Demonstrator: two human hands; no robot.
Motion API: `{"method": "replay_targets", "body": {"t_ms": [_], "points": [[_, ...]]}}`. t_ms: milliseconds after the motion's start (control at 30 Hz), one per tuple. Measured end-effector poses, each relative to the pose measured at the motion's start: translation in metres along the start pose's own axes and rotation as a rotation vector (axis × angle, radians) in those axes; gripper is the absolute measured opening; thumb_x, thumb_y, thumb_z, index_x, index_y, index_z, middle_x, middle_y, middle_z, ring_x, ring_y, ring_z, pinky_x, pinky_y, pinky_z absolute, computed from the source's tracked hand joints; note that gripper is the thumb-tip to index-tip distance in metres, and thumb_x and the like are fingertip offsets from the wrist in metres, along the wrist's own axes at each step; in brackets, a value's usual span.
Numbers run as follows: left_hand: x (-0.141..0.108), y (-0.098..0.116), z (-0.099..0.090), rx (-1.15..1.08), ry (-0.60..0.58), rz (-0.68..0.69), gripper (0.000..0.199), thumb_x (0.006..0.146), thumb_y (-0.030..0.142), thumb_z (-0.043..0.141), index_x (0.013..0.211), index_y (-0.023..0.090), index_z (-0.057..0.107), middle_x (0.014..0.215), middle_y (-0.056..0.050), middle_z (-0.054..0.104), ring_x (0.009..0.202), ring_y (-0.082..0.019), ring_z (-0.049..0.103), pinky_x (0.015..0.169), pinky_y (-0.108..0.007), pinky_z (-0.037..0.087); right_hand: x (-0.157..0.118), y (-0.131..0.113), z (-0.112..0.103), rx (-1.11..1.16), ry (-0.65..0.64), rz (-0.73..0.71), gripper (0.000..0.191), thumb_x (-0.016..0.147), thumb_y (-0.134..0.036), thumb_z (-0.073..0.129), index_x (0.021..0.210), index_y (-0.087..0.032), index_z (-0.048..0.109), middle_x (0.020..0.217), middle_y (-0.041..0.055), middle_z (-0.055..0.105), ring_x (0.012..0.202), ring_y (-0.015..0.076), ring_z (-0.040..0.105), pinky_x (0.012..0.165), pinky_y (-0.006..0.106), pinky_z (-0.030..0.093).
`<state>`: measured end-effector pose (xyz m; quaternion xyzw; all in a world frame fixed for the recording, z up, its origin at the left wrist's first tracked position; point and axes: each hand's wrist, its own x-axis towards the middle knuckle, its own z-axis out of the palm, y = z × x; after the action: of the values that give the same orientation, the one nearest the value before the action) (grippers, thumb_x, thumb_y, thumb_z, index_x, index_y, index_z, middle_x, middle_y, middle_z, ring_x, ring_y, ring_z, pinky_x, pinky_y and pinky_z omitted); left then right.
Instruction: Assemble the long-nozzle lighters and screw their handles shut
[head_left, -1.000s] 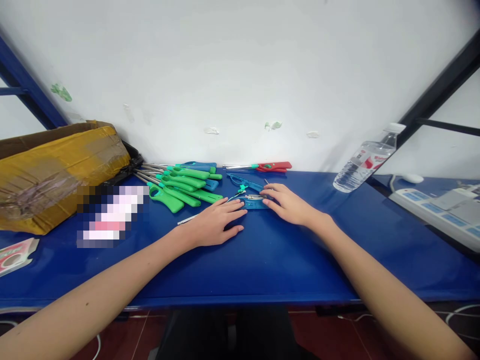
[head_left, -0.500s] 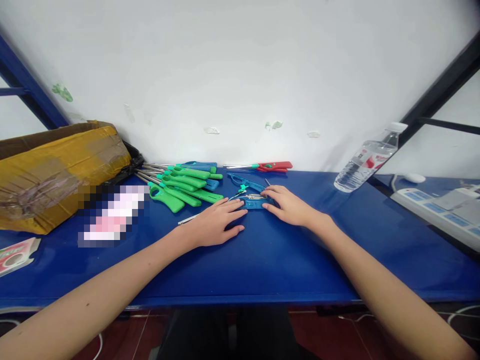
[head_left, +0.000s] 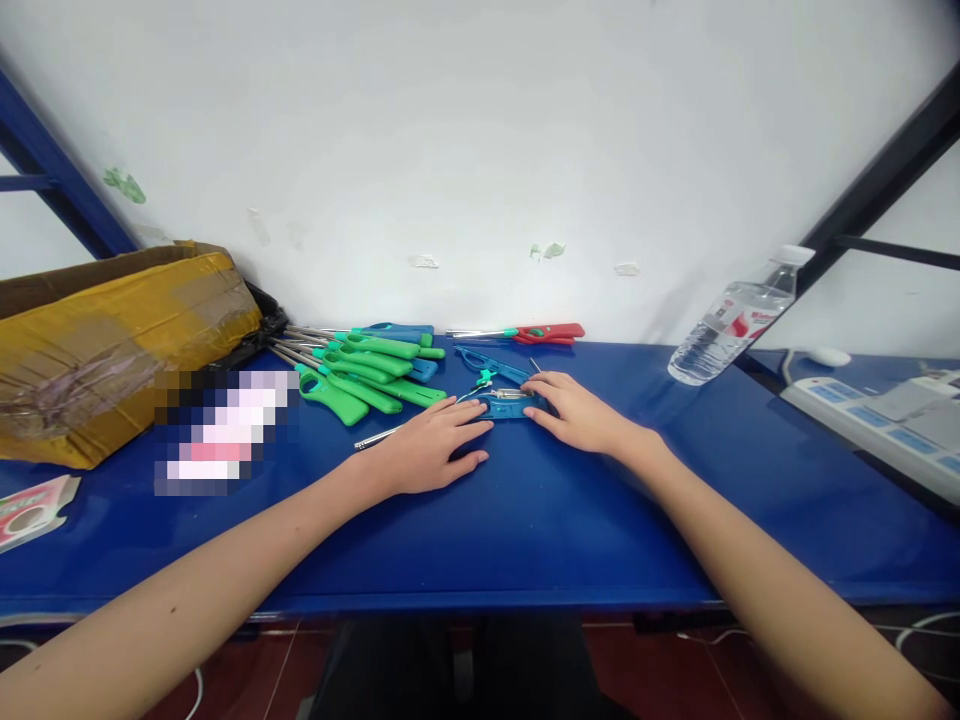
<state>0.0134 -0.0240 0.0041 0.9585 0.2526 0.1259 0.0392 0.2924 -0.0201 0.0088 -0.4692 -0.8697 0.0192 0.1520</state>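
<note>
In front of me an opened blue long-nose lighter (head_left: 510,409) lies on the table with its inner parts showing. My left hand (head_left: 427,446) rests flat, fingers stretched out, with the fingertips touching its left end. A silver tube (head_left: 375,437) sticks out from beneath that hand. My right hand (head_left: 579,412) grips the right end between thumb and fingers. Just behind lies the loose blue handle half (head_left: 491,366), and a small green piece (head_left: 484,379) sits between the two. By my right fingertips a thin metal rod (head_left: 534,366) points up; its lower end is hidden.
Green lighters (head_left: 375,372) are piled at the left, with blue ones among them. Red lighters (head_left: 551,332) lie by the wall. A taped cardboard box (head_left: 127,340) stands far left. At the right are a water bottle (head_left: 731,320) and a white power strip (head_left: 877,420).
</note>
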Motion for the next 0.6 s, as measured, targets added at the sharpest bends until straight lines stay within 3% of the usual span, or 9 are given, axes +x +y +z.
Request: {"method": "replay_targets", "body": {"t_ms": [367, 600], "points": [[-0.0005, -0.0018, 0.0038, -0.022, 0.041, 0.009, 0.043, 0.101, 0.042, 0.045, 0.135, 0.020, 0.059, 0.149, -0.012, 0.048, 0.141, -0.025, 0.041, 0.121, -0.049, 0.027, -0.0004, 0.0012, 0.0011, 0.025, 0.010, 0.000, 0.042, 0.097, -0.043, 0.046, 0.128, -0.019, 0.059, 0.130, 0.0153, 0.061, 0.130, 0.0332, 0.051, 0.108, 0.053, 0.044], [0.0000, -0.0004, 0.0022, 0.013, 0.093, 0.030, 0.039, 0.101, 0.036, 0.047, 0.132, 0.018, 0.062, 0.148, -0.014, 0.049, 0.140, -0.027, 0.043, 0.119, -0.049, 0.032, -0.0008, 0.0004, -0.0010, 0.022, -0.032, 0.011, 0.047, 0.096, -0.043, 0.047, 0.132, -0.014, 0.057, 0.135, 0.0181, 0.057, 0.131, 0.0344, 0.049, 0.110, 0.053, 0.042]]}}
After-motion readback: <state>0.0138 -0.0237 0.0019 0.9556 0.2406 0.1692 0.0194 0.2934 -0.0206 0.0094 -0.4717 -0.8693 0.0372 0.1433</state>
